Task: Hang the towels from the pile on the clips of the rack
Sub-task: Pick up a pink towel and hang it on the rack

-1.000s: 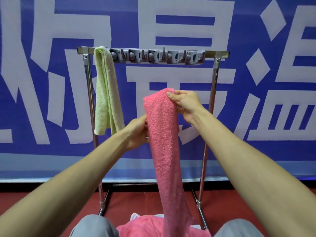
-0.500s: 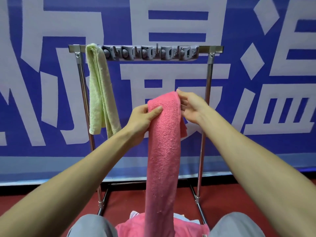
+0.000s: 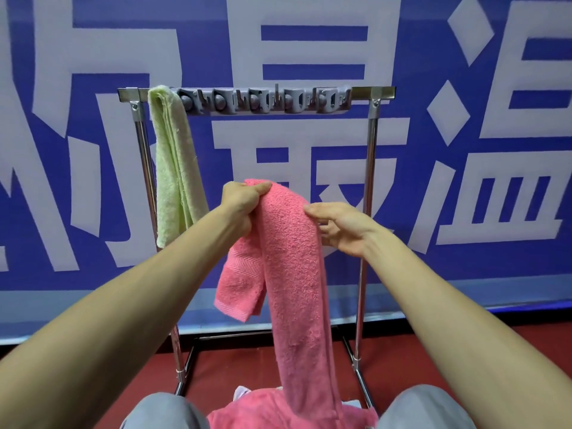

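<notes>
A pink towel (image 3: 292, 258) hangs folded over my left hand (image 3: 243, 201), which grips its top fold. One short end drops on the far side, the long end runs down to the pile (image 3: 278, 413) on my lap. My right hand (image 3: 342, 227) is just right of the fold, fingers apart, its fingertips touching the towel's edge. Above stands the metal rack (image 3: 371, 156) with a grey strip of clips (image 3: 263, 102) on its top bar. A pale green towel (image 3: 173, 162) hangs from the leftmost clip.
Behind the rack hangs a blue banner with large white characters (image 3: 464, 150). The floor is red (image 3: 247, 366). My knees in grey trousers (image 3: 164, 411) frame the pile, which holds more pink cloth and a bit of white.
My left hand has taken over the top fold of the pink towel. The right hand has let go and opened. A short end of the towel has flopped over to the far side.
</notes>
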Tool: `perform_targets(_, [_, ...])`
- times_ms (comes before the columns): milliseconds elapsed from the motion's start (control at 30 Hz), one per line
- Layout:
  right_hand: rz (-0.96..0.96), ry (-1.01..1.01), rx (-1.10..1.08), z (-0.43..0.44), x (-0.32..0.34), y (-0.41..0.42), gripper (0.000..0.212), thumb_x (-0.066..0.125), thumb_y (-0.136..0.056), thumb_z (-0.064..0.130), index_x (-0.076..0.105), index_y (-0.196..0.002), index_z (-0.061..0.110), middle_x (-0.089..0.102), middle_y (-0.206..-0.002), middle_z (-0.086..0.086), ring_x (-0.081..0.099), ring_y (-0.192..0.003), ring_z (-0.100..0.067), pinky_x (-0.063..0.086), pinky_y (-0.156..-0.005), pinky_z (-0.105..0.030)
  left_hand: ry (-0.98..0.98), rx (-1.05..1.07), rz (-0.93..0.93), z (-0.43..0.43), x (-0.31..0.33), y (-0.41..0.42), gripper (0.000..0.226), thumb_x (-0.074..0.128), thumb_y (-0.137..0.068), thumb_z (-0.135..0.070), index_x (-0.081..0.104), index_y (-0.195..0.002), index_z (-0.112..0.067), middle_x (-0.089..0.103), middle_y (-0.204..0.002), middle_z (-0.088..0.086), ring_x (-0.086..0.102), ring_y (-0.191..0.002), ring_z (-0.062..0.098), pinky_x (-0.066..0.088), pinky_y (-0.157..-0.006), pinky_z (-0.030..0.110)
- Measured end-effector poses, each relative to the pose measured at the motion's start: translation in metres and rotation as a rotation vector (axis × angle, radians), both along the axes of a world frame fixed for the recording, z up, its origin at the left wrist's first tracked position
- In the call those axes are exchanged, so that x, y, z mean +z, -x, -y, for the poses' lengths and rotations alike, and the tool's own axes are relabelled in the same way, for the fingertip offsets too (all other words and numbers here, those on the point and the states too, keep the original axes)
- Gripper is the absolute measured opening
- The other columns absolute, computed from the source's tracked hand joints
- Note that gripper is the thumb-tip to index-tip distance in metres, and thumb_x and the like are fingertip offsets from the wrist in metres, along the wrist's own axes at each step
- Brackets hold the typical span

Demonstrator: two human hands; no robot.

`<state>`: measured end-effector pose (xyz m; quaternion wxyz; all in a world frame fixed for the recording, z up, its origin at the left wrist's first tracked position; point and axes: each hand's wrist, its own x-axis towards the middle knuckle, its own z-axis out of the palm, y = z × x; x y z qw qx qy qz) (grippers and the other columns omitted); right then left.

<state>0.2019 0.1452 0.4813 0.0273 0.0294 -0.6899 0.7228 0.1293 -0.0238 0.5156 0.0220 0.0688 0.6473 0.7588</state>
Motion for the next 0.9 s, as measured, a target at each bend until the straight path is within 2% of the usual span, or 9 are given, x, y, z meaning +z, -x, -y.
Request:
perform_targets(100, [-0.037,-0.085,-0.061,0.01,0.005,0.002,0.025,0.072,-0.081,0.01,0.068,-0.105,0.004,0.07,-0.09,-0.003,0.066,-0.078,-0.013,0.053,-0.068,-0.023,0.042,0.029,0.004,0.005,-0.003,0.009,0.04,0.076,-0.079,-0.016,0.061,-0.111,0.004,0.063,-0.108,0.012,0.06,-0.095,0.024,0.053,-0.084,0.04])
perform_targets(200, [-0.073,-0.08,-0.153,0.019,0.008,0.007,0.028,0.073,-0.079,0.006,0.067,-0.106,0.0,0.07,-0.086,-0.003,0.066,-0.072,-0.01,0.053,-0.059,-0.02,0.085,-0.001,0.044,0.012,-0.008,0.011,0.04,0.07,-0.085,-0.026,0.057,-0.115,-0.001,0.061,-0.097,0.007,0.058,-0.085,0.02,0.053,-0.068,0.035])
perform_targets(267, [-0.104,-0.051,-0.189,0.024,0.01,0.011,0.025,0.072,-0.08,0.006,0.068,-0.104,0.001,0.069,-0.086,-0.002,0.064,-0.076,-0.011,0.053,-0.06,-0.022,0.05,-0.062,0.093,0.016,-0.013,0.013,0.038,0.063,-0.088,-0.033,0.06,-0.115,-0.006,0.061,-0.1,0.009,0.06,-0.086,0.022,0.054,-0.072,0.037])
perform_targets(467, [-0.099,0.105,-0.326,0.03,0.017,0.019,0.022,0.071,-0.08,0.0,0.067,-0.102,-0.002,0.069,-0.086,-0.007,0.064,-0.077,-0.015,0.055,-0.07,-0.029,-0.006,-0.284,0.122,0.021,-0.045,0.001,0.041,0.046,-0.091,-0.056,0.047,-0.068,-0.022,0.033,-0.056,-0.003,0.033,-0.049,0.012,0.033,-0.055,0.027])
perform_targets(533, [-0.054,0.236,-0.377,0.029,0.018,0.023,0.017,0.069,-0.08,-0.005,0.067,-0.096,-0.004,0.068,-0.083,-0.01,0.066,-0.07,-0.015,0.058,-0.063,-0.027,0.025,-0.337,0.072,0.021,-0.056,-0.007,0.043,0.05,-0.089,-0.057,0.057,-0.069,-0.02,0.042,-0.058,-0.001,0.039,-0.051,0.012,0.034,-0.055,0.026])
perform_targets(600, [-0.025,0.361,-0.41,0.028,0.02,0.025,0.013,0.068,-0.08,-0.009,0.065,-0.091,-0.005,0.066,-0.081,-0.012,0.066,-0.066,-0.017,0.057,-0.054,-0.025,0.067,-0.322,0.003,0.016,-0.064,-0.015,0.039,0.059,-0.087,-0.049,0.07,-0.089,-0.011,0.065,-0.075,0.003,0.057,-0.063,0.014,0.043,-0.059,0.025])
perform_targets(667, [-0.027,0.405,-0.426,0.027,0.022,0.023,0.014,0.067,-0.079,-0.011,0.063,-0.092,-0.006,0.064,-0.079,-0.013,0.065,-0.065,-0.018,0.057,-0.052,-0.024,0.054,-0.256,-0.059,0.011,-0.067,-0.022,0.034,0.065,-0.087,-0.037,0.071,-0.102,-0.007,0.072,-0.092,0.004,0.062,-0.078,0.015,0.047,-0.068,0.026])
perform_targets(800, [-0.058,0.444,-0.498,0.019,0.025,0.021,0.029,0.068,-0.076,-0.014,0.06,-0.104,-0.009,0.065,-0.085,-0.016,0.066,-0.069,-0.021,0.056,-0.049,-0.026,0.057,-0.268,-0.09,0.005,-0.063,-0.031,0.026,0.066,-0.086,-0.035,0.072,-0.098,-0.012,0.072,-0.091,-0.001,0.062,-0.077,0.01,0.047,-0.069,0.026])
perform_targets(900, [-0.063,0.463,-0.541,0.011,0.026,0.02,0.026,0.069,-0.075,-0.016,0.062,-0.099,-0.01,0.066,-0.094,-0.021,0.067,-0.072,-0.024,0.059,-0.057,-0.032,0.077,-0.34,-0.055,0.003,-0.063,-0.035,0.023,0.065,-0.088,-0.031,0.07,-0.094,-0.009,0.069,-0.072,-0.007,0.058,-0.059,0.004,0.044,-0.055,0.018])
